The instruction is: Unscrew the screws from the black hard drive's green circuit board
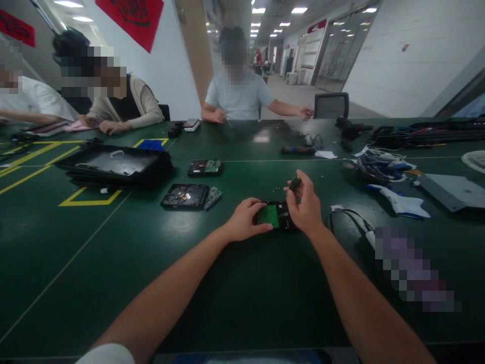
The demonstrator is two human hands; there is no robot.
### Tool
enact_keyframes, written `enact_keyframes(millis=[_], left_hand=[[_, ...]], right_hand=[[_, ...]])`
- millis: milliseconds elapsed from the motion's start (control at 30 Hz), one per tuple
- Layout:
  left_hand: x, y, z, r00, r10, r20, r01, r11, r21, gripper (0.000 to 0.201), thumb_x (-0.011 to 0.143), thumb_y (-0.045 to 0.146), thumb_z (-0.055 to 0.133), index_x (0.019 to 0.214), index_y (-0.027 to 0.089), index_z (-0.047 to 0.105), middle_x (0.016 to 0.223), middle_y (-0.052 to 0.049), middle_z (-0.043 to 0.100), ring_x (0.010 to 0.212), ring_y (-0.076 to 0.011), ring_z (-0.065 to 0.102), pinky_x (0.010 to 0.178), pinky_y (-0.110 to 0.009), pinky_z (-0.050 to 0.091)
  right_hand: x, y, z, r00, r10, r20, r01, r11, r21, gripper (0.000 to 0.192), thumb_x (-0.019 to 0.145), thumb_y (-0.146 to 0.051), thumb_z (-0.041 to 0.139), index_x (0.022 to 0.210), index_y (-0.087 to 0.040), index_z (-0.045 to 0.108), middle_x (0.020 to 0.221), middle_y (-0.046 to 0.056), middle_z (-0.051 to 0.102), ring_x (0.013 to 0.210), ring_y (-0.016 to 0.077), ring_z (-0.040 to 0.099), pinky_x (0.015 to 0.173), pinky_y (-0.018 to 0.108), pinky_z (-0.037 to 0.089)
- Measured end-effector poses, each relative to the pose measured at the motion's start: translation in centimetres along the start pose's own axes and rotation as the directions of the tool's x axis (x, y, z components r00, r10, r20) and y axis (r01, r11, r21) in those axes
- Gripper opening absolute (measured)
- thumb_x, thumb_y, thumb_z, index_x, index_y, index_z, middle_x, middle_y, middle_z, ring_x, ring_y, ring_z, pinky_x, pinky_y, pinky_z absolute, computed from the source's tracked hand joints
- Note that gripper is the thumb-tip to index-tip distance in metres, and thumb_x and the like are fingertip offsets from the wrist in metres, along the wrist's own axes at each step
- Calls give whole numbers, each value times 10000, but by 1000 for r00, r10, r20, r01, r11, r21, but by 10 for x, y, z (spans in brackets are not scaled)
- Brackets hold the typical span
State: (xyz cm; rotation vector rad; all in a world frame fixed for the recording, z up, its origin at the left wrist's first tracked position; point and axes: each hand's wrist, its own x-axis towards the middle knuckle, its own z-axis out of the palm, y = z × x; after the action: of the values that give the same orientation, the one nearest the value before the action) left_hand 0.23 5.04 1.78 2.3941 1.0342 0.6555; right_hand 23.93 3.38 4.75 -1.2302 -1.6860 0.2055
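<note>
A black hard drive with a green circuit board (269, 216) lies on the dark green table (242, 283) in front of me. My left hand (247, 218) grips its left end, thumb along the near edge and fingers over the far one. Over the drive's right end, my right hand (304, 205) is closed round a screwdriver with a green and yellow handle (295, 183). The screwdriver's tip is hidden behind the hand. To the left lie another hard drive (185, 196), a loose circuit board (212, 197) and, farther back, a third drive (205, 167).
A black tray (117, 164) stands at the left. On the right are a grey metal box (454, 192), blue and white gloves (401, 202), a cable (346, 212) and a blurred-out object (413, 268). Across the table sits a person in a light shirt (238, 96); others sit at the far left.
</note>
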Motion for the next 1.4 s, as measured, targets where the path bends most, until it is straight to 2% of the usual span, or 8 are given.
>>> enact_keyframes(millis=[267, 433, 533, 767, 1200, 1400], left_hand=[[1, 0, 1, 999, 5, 43, -6, 1000, 24, 773, 840, 691, 674, 1459, 255, 521, 1568, -134, 487, 1482, -375, 411, 1198, -612, 348], [1, 0, 6, 1000, 7, 21, -7, 999, 33, 676, 883, 625, 660, 1433, 253, 533, 1538, -118, 530, 1461, -346, 452, 1195, -585, 367], [3, 2, 9, 1000, -12, -5, 12, 1000, 27, 634, 874, 576, 688, 1394, 237, 558, 1502, -120, 559, 1440, -341, 473, 1193, -564, 384], [7, 7, 9, 999, -13, -30, 12, 1000, -27, 592, 841, 518, 739, 1335, 232, 580, 1427, -121, 596, 1351, -345, 543, 1136, -564, 449], [3, 7, 6, 1000, -26, 10, 27, 999, -29, 617, 866, 540, 712, 1377, 225, 569, 1495, -136, 556, 1423, -344, 482, 1189, -546, 393], [2, 6, 5, 998, -51, 32, 52, 998, -25, 640, 879, 554, 689, 1408, 222, 552, 1529, -145, 525, 1459, -342, 446, 1211, -549, 364]], right_hand=[[0, 3, 1, 996, -2, -89, -6, 997, -81, 657, 982, -373, 577, 1575, -279, 308, 1446, 136, 577, 1040, 259, 728, 935, 480, 644], [1, 2, -1, 990, 10, -140, -18, 998, -57, 682, 966, -416, 608, 1568, -272, 320, 1289, 121, 676, 996, 272, 743, 896, 485, 661], [1, 0, -1, 992, 25, -124, -27, 999, -20, 693, 964, -403, 614, 1569, -262, 308, 1260, 120, 692, 1006, 265, 751, 898, 465, 667], [-1, -4, 1, 995, 17, -103, -19, 1000, -14, 671, 959, -405, 619, 1549, -271, 329, 1284, 120, 679, 1002, 264, 756, 891, 459, 678], [0, 2, 6, 990, -83, -116, 79, 996, -43, 648, 963, -380, 632, 1545, -270, 368, 1462, 132, 581, 1003, 246, 751, 863, 427, 685], [-1, 1, 6, 993, -91, -71, 91, 996, 2, 640, 985, -346, 604, 1563, -292, 335, 1494, 126, 560, 1092, 262, 737, 922, 442, 667]])
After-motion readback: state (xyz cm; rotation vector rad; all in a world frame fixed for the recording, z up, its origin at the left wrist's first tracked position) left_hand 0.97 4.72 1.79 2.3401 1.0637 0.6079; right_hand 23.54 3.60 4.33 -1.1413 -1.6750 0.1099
